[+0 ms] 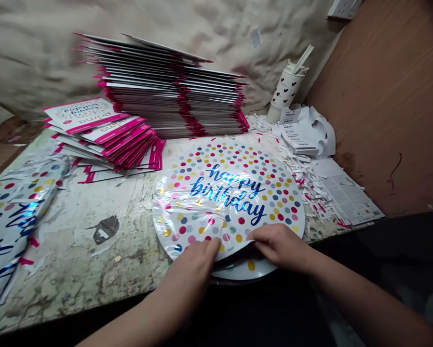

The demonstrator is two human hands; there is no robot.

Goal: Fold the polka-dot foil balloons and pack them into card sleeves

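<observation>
A flat, round foil balloon lies on the table in front of me, white with coloured dots and blue "happy birthday" lettering. Its near edge is lifted, and a dark gap shows beneath it. Under that gap another dotted round sheet pokes out at the table edge. My left hand is closed on the balloon's near edge, left of the middle. To the right of it, my right hand pinches the same edge between thumb and fingers. The undersides of the fingers are partly hidden.
Tall stacks of pink-edged packets stand at the back, with a looser pile to their left. More dotted foil lies at far left. A heart-patterned bottle, label strips and paper scraps fill the right side.
</observation>
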